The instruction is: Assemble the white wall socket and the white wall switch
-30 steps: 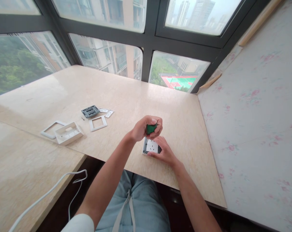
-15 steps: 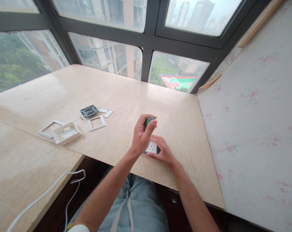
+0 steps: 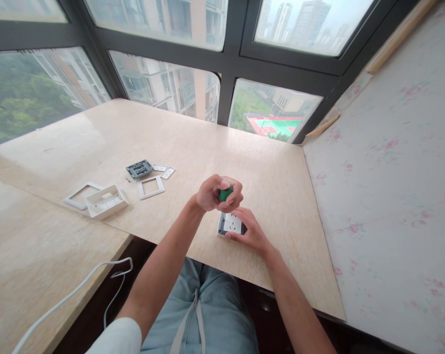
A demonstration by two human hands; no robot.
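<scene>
My left hand (image 3: 212, 191) is wrapped around the green handle of a screwdriver (image 3: 225, 193), held upright over the far left part of a wall socket (image 3: 232, 223). The fist and the viewing angle hide the shaft and tip. The socket lies face up on the countertop near its front edge, with a white face, pin slots and a dark grey frame. My right hand (image 3: 252, 231) grips it from the right, thumb on the near side and fingers on the far side.
To the left on the countertop (image 3: 192, 142) lie a grey socket module (image 3: 139, 169), small white inserts (image 3: 167, 172), a white cover frame (image 3: 151, 193), another frame (image 3: 74, 200) and a white back box (image 3: 106, 205). A white cable (image 3: 71, 292) runs at lower left. Windows and a papered wall border the counter.
My left hand has rolled around the screwdriver handle, its knuckles and fingers now turned to the right. More of the socket's left side shows. My right hand stays on the socket.
</scene>
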